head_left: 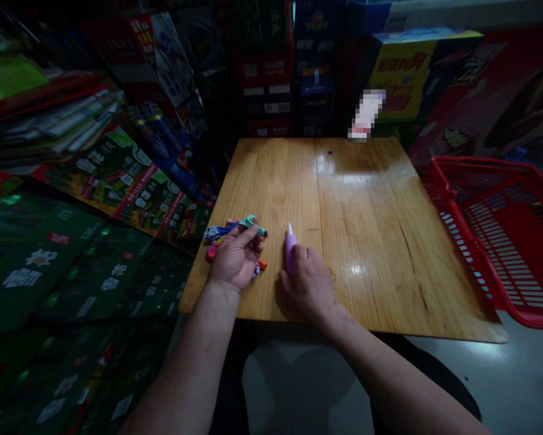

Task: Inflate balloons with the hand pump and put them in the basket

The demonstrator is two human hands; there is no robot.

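My left hand [237,257], above the left part of the table, is closed in a pinch on a limp teal balloon [249,222]. Around and under that hand lie more uninflated balloons: a blue one with a white pattern [214,232], a pink one [212,251] and an orange one [263,264]; the hand partly covers them. My right hand [311,278] is wrapped round a purple balloon pump [290,251], which lies on the tabletop with its white nozzle pointing away from me. Beside the right hand a thin yellow loop [332,273] shows, mostly hidden.
The wooden table [357,241] has dark scratches on its right side. A red shopping basket [507,302] stands against its right edge. Green cartons [72,260] are stacked at the left, and boxes [266,90] line the back. Something pixelated [366,115] is at the far edge.
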